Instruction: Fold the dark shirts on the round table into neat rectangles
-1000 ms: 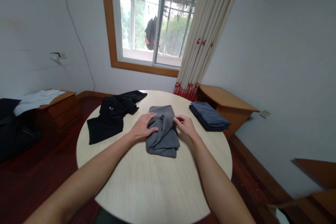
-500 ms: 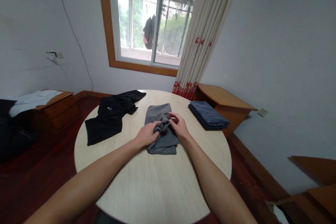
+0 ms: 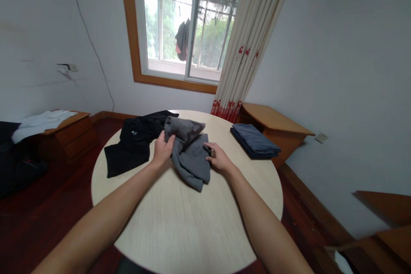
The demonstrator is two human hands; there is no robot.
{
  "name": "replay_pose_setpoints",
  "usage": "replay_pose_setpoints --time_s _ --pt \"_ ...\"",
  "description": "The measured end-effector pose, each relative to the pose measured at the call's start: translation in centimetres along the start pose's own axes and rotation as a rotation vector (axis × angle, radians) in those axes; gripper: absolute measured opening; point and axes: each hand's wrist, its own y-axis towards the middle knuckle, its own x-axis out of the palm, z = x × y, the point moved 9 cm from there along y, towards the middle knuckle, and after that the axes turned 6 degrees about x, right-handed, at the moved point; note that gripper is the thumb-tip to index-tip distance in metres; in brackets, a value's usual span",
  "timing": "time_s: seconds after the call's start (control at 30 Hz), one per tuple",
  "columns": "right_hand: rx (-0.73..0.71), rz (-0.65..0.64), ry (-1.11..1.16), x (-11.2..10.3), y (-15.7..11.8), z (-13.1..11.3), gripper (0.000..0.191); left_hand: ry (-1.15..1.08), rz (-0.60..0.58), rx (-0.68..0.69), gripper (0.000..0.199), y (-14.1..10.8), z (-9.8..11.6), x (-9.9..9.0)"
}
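A grey folded garment [image 3: 192,158] lies bunched and skewed in the middle of the round table; its exact kind does not show. My left hand [image 3: 162,150] is closed on its left side, thumb on top, and the upper part of the cloth is lifted and folded over there. At the right edge of the cloth is my right hand [image 3: 221,158], fingers curved and thumb apart from them, touching or very near the fabric. Left of the grey cloth, a black garment [image 3: 133,145] with a small white logo lies loosely spread. A stack of folded dark blue clothes [image 3: 255,139] sits to the right.
The round pale wooden table [image 3: 189,231] carries all these clothes. Behind its right side stands a brown wooden desk [image 3: 272,117] by a curtain [image 3: 247,51]. A low wooden cabinet [image 3: 70,135] with white cloth on top is at the left.
My left hand has moved left and away from me, pulling the grey garment's upper part with it. The cloth has turned and opened out. My right hand has loosened and shifted slightly.
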Motion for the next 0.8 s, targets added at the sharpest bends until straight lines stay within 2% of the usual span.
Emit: replay_pose_setpoints --time_s 0.07,0.13,0.2,0.27,0.37,0.43,0.5,0.57,0.63,0.73,0.8 --pt "-0.018 -0.068 -0.09 0.9 0.0 -0.3 0.042 0.057 0.148 -0.012 0.041 1.3 -1.2 -2.9" --pt "-0.023 -0.085 -0.162 1.5 0.2 -0.4 0.027 0.177 0.254 0.037 0.056 2.3 -1.2 -5.5" --pt "-0.022 -0.072 -0.216 1.7 0.4 -0.4 0.028 0.323 0.231 0.138 0.058 3.0 0.0 -6.4" --pt "-0.018 -0.058 -0.24 1.7 0.5 -0.5 0.036 0.376 0.041 0.225 0.044 3.1 1.4 -5.0" --pt "-0.027 -0.06 -0.238 1.6 0.4 -0.7 0.043 0.287 -0.42 0.276 0.034 1.3 2.6 -0.1" --pt "-0.045 -0.08 -0.239 1.6 0.3 -1.0 0.036 0.246 -0.664 0.292 0.035 -0.6 3.0 2.5" --pt "-0.053 -0.11 -0.25 1.6 0.3 -1.2 0.026 0.241 -0.816 0.3 0.038 -1.9 3.0 3.9" --pt "-0.037 -0.101 -0.254 1.1 0.3 -1.6 0.02 0.256 -0.906 0.29 0.047 -2.6 2.5 4.4" --pt "-0.005 -0.023 -0.196 -0.3 0.5 -2.2 0.015 0.266 -0.958 0.282 0.058 -2.8 2.0 4.4" --pt "0.066 0.099 0.106 -3.1 0.8 -3.3 0.011 0.247 -0.969 0.33 0.08 -2.8 2.1 4.6" --pt "0.09 0.143 0.357 -4.6 0.9 -4.3 0.022 0.265 -0.922 0.383 0.088 -2.6 2.5 4.7"
